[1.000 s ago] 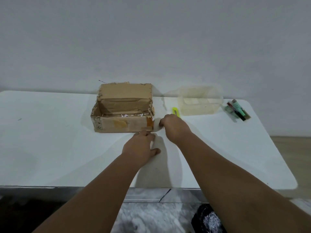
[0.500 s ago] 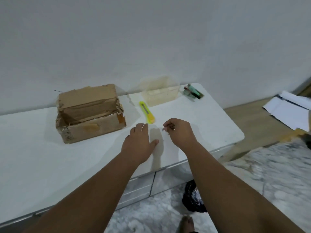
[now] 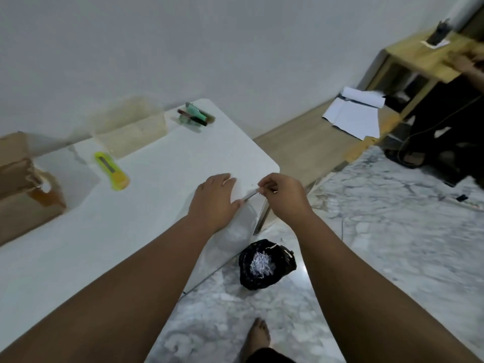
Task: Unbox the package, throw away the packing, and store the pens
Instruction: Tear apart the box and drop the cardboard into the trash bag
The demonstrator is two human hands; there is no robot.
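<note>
We see the pens [image 3: 196, 117], a small blurred bundle, lying at the white table's [image 3: 110, 231] far corner, just beside a clear plastic container [image 3: 131, 127]. The cardboard box [image 3: 23, 184] is cut off at the left edge. A yellow utility knife [image 3: 112, 171] lies between them. The left hand [image 3: 214, 200] rests flat and open near the table edge. The right hand [image 3: 284, 196] pinches something thin we cannot identify. Below, a black bag [image 3: 267, 265] holds shredded paper.

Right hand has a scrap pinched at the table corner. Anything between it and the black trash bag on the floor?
Nothing visible. The right hand pinches a thin scrap by the table corner; the left hand lies flat beside it. The black trash bag sits open on the floor below, mouth uncovered.
</note>
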